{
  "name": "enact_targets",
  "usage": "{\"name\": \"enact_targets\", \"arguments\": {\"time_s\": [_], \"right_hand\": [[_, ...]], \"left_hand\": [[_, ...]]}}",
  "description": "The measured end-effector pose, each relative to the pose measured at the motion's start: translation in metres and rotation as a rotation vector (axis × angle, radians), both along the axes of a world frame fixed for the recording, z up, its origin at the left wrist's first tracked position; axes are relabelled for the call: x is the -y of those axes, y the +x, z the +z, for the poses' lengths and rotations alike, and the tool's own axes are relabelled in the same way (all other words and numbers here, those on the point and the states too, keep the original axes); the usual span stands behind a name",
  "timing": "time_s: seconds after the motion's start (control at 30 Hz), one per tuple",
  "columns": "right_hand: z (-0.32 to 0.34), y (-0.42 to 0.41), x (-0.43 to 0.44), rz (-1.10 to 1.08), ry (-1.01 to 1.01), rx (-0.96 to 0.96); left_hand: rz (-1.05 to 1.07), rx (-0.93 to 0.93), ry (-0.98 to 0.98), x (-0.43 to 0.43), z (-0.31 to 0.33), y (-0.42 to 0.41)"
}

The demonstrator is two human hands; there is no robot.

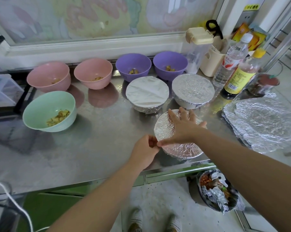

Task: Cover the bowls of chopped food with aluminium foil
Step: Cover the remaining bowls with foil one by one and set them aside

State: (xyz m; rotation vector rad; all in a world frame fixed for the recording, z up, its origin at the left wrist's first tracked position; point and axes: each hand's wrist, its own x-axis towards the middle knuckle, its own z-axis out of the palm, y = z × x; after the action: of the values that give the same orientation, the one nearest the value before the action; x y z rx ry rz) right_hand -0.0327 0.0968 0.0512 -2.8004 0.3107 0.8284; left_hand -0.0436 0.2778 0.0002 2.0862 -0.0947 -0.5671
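A foil-covered bowl (164,131) stands near the front edge of the steel counter (98,134). My right hand (183,128) lies flat on its foil top with fingers spread. My left hand (146,149) pinches the foil at the bowl's left rim. Two more foil-covered bowls (147,94) (193,89) stand just behind. Uncovered, each holding chopped food, are a green bowl (49,111), two pink bowls (49,76) (93,72) and two purple bowls (133,66) (169,64). A stack of foil sheets (263,121) lies at the right.
Bottles (241,72), a clear jug (196,51) and a cream utensil holder (211,62) crowd the back right corner. A bin (216,191) with foil scraps sits on the floor below the counter edge. A white cable (12,200) hangs at bottom left.
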Motion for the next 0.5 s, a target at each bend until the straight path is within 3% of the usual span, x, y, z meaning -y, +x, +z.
{"name": "enact_targets", "arguments": {"time_s": [0.1, 0.23, 0.43, 0.5], "right_hand": [[0.000, -0.001, -0.001, -0.013, 0.007, 0.008], [-0.001, -0.002, -0.003, -0.037, 0.014, 0.008], [0.000, -0.003, -0.005, -0.047, 0.017, 0.008], [-0.002, -0.003, -0.005, -0.043, 0.012, 0.008]], "left_hand": [[-0.125, -0.049, 0.071, -0.003, 0.008, -0.006], [-0.204, -0.424, -0.113, 0.012, 0.009, -0.027], [0.253, -0.998, -0.573, 0.027, 0.007, -0.041], [0.314, -1.129, -0.709, 0.026, 0.008, -0.042]]}}
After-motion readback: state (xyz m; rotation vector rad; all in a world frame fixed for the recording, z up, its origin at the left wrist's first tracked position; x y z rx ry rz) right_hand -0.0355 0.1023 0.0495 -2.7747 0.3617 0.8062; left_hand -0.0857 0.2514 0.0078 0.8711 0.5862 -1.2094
